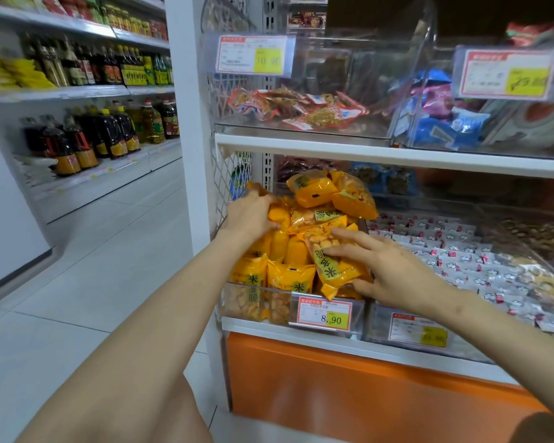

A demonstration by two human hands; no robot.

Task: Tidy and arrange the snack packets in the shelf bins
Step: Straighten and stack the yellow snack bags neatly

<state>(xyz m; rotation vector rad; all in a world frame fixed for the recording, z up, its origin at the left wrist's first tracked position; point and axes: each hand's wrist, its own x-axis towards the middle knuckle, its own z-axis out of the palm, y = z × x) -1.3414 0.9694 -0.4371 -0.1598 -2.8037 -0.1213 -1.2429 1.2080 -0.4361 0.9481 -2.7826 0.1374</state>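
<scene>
A clear plastic bin (256, 303) on the lower shelf is heaped with yellow-orange snack packets (320, 193). My left hand (253, 215) rests on the pile's left side, fingers curled around a yellow packet near the wire mesh wall. My right hand (387, 266) holds one yellow packet with green lettering (328, 260) at the bin's front right, thumb beneath it and fingers spread across the top. A price tag reading 8.90 (325, 313) hangs on the bin's front.
To the right sits a bin of white and red packets (454, 251). The upper shelf holds bins of red-orange packets (301, 107) and blue packets (442, 123). An orange base panel (349, 388) lies below. Oil bottles (103, 135) line the aisle shelves on the left.
</scene>
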